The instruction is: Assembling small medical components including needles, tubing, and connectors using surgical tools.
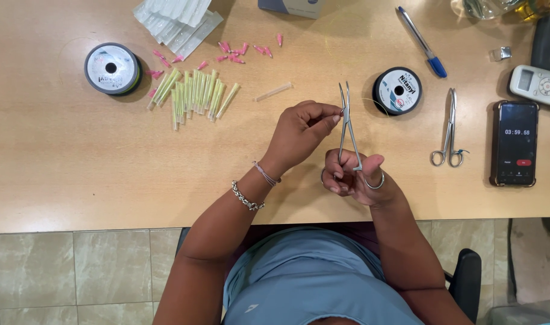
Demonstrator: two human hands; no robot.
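Right hand [354, 176] grips the steel forceps [349, 129] by the ring handles, tips up above the worktop [58, 150]; left hand [300, 133] pinches something tiny beside the shaft, steadying fine work.

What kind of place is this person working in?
Probably a home or small-workshop desk set up for fine handwork. On the wooden tabletop lie spools of thin line, a row of capped needles and spare forceps. The right hand holds another pair of forceps; the floor is tiled.
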